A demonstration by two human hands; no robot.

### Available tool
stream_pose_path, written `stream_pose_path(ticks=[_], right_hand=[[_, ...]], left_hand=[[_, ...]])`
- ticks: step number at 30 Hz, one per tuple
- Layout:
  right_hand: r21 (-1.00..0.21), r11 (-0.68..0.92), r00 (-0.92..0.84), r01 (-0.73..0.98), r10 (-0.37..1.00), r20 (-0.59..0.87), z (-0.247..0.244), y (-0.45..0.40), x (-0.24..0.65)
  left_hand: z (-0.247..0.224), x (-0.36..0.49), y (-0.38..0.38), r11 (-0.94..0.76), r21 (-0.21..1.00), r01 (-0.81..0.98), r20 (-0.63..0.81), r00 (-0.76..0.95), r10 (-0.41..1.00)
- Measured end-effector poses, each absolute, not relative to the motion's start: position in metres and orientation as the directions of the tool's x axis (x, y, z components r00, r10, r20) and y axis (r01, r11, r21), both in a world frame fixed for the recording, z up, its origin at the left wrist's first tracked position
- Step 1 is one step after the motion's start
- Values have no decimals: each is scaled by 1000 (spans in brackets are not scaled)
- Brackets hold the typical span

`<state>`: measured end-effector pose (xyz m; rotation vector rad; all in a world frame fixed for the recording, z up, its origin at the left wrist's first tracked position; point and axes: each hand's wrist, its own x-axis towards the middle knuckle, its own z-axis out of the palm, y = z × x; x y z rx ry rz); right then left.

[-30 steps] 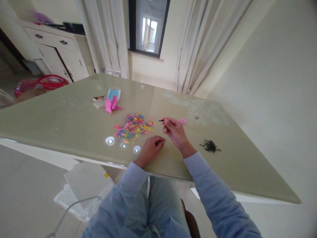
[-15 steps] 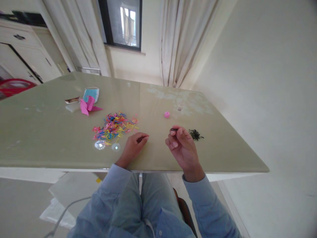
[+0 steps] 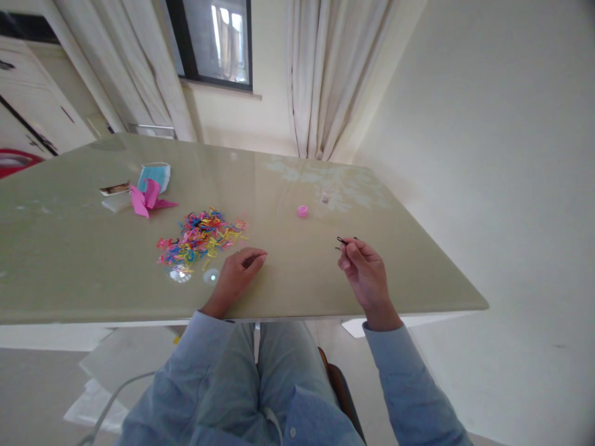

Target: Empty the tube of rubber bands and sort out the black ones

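Observation:
My right hand [image 3: 367, 272] is raised over the right part of the table, thumb and fingers pinched on a small black rubber band [image 3: 341, 240] whose loop sticks out to the left. Dark band ends also show by the fingertips. Most of the black rubber band pile is hidden behind this hand. My left hand [image 3: 238, 275] rests on the tabletop with its fingers curled in; whatever is inside, if anything, cannot be seen. Just left of it lies a loose heap of small multicoloured rubber bands [image 3: 201, 235], in red, blue, yellow and pink.
A small pink ring-like object [image 3: 302, 211] sits beyond my hands on the glossy table [image 3: 288, 279], with a small clear piece [image 3: 325, 197] behind it. Far left are a folded pink paper shape [image 3: 149, 198], a blue face mask [image 3: 155, 176] and a narrow printed packet [image 3: 114, 189].
My right hand has moved right, in front of the black pile, and the black loop now sticks out further. My left hand keeps its curled pose. The view has turned slightly right.

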<state>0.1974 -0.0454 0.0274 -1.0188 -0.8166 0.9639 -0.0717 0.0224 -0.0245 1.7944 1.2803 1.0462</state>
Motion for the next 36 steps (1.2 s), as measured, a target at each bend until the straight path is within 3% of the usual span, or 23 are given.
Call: stream_pose_path(ticks=[5, 10, 21, 26, 30, 36], right_hand=[[-969, 60, 561, 240, 806, 189, -6, -27, 260], [-875, -48, 553, 482, 791, 261, -20, -24, 283], [-769, -41, 482, 638, 799, 358, -22, -32, 275], [-553, 164, 203, 817, 816, 542, -21, -38, 253], [-419, 354, -102, 836, 851, 515, -23, -38, 239], [-362, 404, -174, 840, 832, 527, -29, -33, 245]], left_hand=[[-25, -71, 22, -272, 880, 390, 220, 174, 960], [-26, -72, 23, -259, 885, 386, 209, 166, 964], [-26, -72, 20, -271, 880, 390, 218, 175, 960], [-26, -72, 17, -295, 876, 381, 250, 163, 954], [-26, -75, 16, -299, 886, 354, 270, 131, 954], [-19, -119, 36, -308, 854, 419, 332, 16, 943]])
